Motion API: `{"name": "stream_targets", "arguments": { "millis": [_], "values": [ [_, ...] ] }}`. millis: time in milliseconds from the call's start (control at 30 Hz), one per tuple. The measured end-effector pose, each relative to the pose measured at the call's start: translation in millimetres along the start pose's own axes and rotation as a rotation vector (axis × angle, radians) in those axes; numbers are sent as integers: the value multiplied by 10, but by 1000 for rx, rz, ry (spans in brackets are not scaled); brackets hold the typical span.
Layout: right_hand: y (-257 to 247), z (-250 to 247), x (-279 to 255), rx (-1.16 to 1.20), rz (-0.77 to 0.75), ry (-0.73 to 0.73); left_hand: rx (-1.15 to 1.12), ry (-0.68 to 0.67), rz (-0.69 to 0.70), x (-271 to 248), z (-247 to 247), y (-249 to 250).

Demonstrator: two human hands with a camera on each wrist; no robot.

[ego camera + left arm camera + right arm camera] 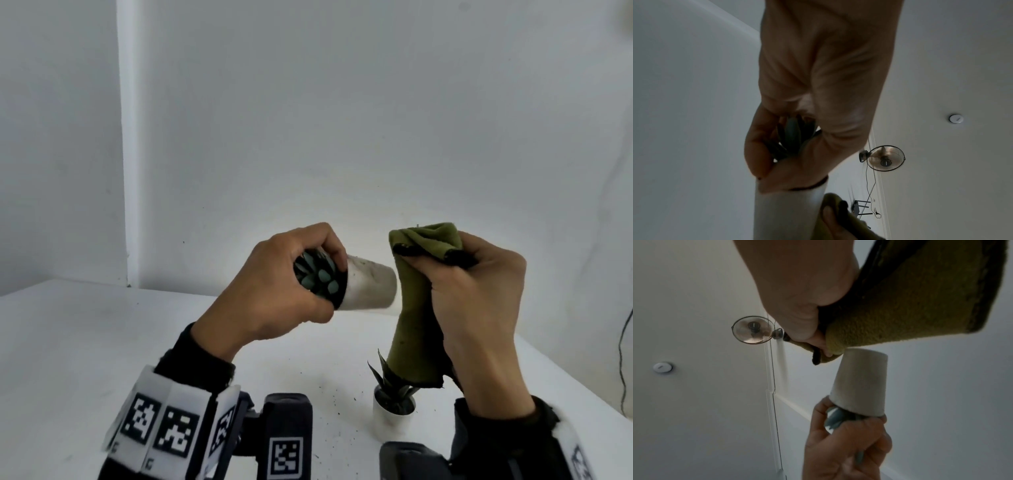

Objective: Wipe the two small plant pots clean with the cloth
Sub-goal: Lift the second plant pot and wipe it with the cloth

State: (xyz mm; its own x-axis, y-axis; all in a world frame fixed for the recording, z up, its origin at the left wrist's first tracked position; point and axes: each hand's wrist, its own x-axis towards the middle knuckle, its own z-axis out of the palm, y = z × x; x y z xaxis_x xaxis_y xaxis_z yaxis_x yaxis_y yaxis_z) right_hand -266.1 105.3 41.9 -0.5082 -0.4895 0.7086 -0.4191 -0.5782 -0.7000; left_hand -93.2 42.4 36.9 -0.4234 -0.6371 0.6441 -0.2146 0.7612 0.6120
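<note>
My left hand [291,291] grips a small white pot [371,287] by its rim, tipped on its side with the base pointing right; its grey-green succulent [318,279] faces me. My right hand [479,301] clutches an olive-green cloth [416,308] that hangs down and touches the pot's base. The right wrist view shows the cloth [910,305] meeting the pot's [861,382] bottom edge. In the left wrist view the pot [785,214] points away, cloth [838,219] beside it. A second white pot [390,416] with dark spiky leaves stands upright on the table, below the cloth.
The white table [102,342] carries scattered specks of soil near the standing pot. White walls close the back and left. A dark cable [621,359] hangs at the table's right edge. A wall fan [885,158] shows high up.
</note>
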Motion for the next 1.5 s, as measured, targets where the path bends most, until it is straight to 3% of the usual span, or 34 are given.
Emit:
{"name": "stream_targets", "arguments": {
  "millis": [133,267,367,500,667,800,1033,1200,1333,1500],
  "values": [
    [-71,-77,19,97,58,-65,-74,152,-37,35,-15,-67],
    [-71,6,-36,-12,20,-162,-66,158,-21,25,25,-39],
    [-3,74,-44,-163,-40,-123,-17,140,-1,13,30,-13],
    [60,101,-26,-190,-38,-37,-77,98,-21,6,29,14],
    [39,66,-16,65,103,76,-245,186,-103,42,63,-35],
    [-62,13,-3,255,215,-36,-318,252,-156,66,55,-77],
    [-137,116,-137,80,-45,-263,-296,205,-133,56,86,-50],
    [-25,238,-190,-189,-292,-159,-165,168,-105,34,18,-39],
    [34,246,-169,-208,-215,-93,-61,138,-109,29,-5,-40],
    [-51,117,-91,96,29,-69,-89,192,-145,48,20,-88]
  ]
}}
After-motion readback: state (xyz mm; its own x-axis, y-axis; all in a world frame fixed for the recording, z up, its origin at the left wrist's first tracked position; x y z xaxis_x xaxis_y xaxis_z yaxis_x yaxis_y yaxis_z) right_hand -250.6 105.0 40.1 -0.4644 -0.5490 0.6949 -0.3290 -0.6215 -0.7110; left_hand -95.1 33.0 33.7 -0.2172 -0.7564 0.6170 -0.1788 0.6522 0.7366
